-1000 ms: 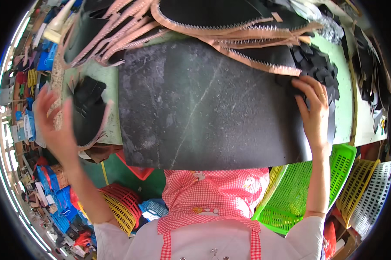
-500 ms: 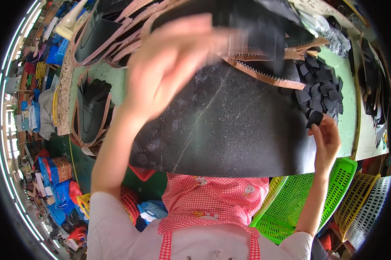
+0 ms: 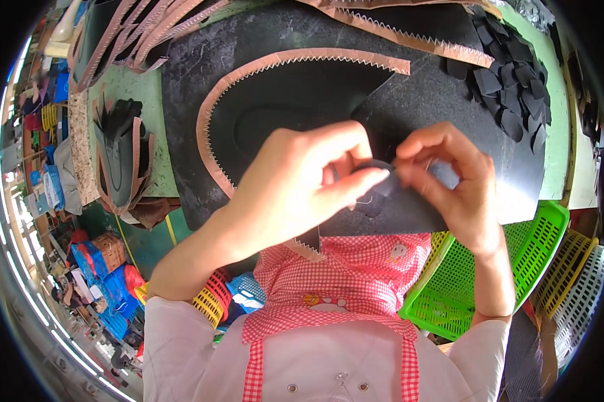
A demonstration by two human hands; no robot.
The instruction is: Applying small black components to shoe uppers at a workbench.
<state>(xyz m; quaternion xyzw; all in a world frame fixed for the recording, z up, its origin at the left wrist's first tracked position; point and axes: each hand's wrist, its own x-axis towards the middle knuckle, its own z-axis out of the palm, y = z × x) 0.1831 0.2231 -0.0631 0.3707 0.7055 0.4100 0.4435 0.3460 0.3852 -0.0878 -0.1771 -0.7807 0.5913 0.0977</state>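
Observation:
My left hand (image 3: pixel 298 174) is pinched on a small dark patch (image 3: pixel 382 185), held low over the near part of the work surface. From the other side, my right hand (image 3: pixel 459 181) brings its thumb and forefinger together at the patch's right edge. Beneath and behind my left hand lies a curved black shoe-upper piece (image 3: pixel 282 90), edged by a tan strip with zigzag stitching. One end of that strip hangs over the near edge by my apron. Part of the patch and of the upper is hidden by my fingers.
A dark mat (image 3: pixel 188 87) covers the green table (image 3: pixel 138 87). Several loose black patches (image 3: pixel 509 87) are heaped at the far right. More tan-edged uppers (image 3: pixel 148 30) lie at the far left, one (image 3: pixel 124 157) nearer. A green basket (image 3: pixel 442 311) stands below the table at right.
My right hand has come in from the patch heap to the middle with a patch. My left hand has come down and nearer. A tan-edged upper now lies spread in front of me.

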